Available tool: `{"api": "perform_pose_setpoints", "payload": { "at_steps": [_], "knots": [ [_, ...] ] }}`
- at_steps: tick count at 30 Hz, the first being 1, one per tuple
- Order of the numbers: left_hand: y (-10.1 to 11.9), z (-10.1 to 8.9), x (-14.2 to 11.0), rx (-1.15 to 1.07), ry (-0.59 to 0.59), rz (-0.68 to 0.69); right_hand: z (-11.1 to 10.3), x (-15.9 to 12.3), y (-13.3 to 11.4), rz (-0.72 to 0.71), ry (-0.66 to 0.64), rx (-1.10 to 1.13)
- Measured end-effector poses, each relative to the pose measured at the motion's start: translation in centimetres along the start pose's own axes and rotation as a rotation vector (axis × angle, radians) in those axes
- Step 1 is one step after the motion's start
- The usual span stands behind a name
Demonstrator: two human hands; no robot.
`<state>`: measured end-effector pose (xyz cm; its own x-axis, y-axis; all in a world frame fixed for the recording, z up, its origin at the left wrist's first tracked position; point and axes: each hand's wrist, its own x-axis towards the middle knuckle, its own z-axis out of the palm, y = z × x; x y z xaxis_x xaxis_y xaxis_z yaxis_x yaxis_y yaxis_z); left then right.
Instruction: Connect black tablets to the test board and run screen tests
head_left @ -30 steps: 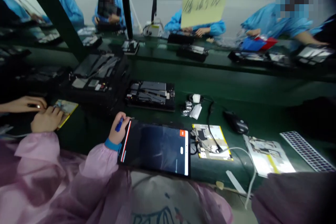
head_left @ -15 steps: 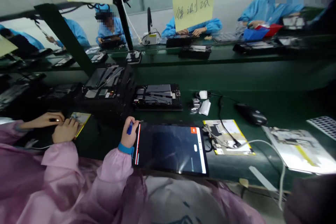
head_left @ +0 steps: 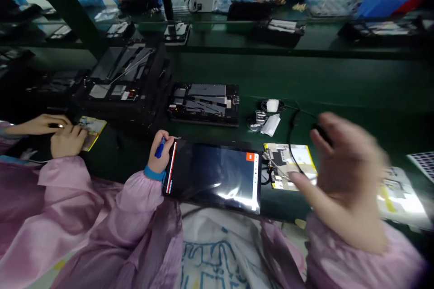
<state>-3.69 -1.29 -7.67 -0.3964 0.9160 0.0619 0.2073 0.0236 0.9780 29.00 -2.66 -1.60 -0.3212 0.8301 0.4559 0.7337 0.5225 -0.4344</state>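
Since the earlier frame, the right hand [head_left: 351,189] has swung into view by the right side of the taped board [head_left: 303,156], blurred, thumb and fingers spread wide, nothing seen between them. Left of that board lies the tablet [head_left: 213,171], beyond the right hand's reach of grip; at its corner farthest from the board, the left hand [head_left: 154,157] pinches a blue pen [head_left: 160,148]. The tablet is probably light and stiff, its glass slick and easily cracked, best held by the short edges
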Motion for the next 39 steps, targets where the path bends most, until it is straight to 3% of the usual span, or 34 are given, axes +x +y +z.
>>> {"api": "perform_pose_setpoints", "payload": {
  "at_steps": [4, 8, 12, 15, 18, 20, 27, 34, 39],
  "knots": [
    [-0.1, 0.0, 0.1, -0.023, -0.003, -0.014, 2.7, -2.2, 2.1, 0.024, -0.061, 0.226],
    [-0.1, 0.0, 0.3, -0.019, -0.008, -0.019, 4.8, -4.8, 2.5, 0.061, -0.178, 0.201],
    [-0.1, -0.1, 0.5, -0.015, 0.006, -0.028, 4.9, -5.4, 2.4, 0.07, -0.286, 0.109],
    [-0.3, -0.2, 0.6, -0.015, 0.028, -0.03, 4.3, -5.0, 3.6, 0.125, -0.189, 0.145],
    [-0.4, -0.3, 0.8, -0.027, 0.028, -0.045, 3.9, -4.4, 6.0, 0.28, 0.0, 0.152],
    [-0.4, -0.4, 0.9, -0.035, 0.027, -0.053, 4.2, -3.9, 7.6, 0.348, 0.046, 0.095],
    [-0.6, -0.4, 1.2, -0.023, 0.045, -0.062, 6.4, -2.5, 9.9, 0.333, -0.071, -0.066],
    [-0.6, -0.4, 1.2, 0.006, 0.034, -0.077, 6.3, -3.0, 10.6, 0.39, -0.089, -0.008],
    [-0.7, -0.5, 1.3, 0.014, 0.024, -0.056, 5.4, -2.3, 11.2, 0.193, -0.138, -0.058]
  ]
}}
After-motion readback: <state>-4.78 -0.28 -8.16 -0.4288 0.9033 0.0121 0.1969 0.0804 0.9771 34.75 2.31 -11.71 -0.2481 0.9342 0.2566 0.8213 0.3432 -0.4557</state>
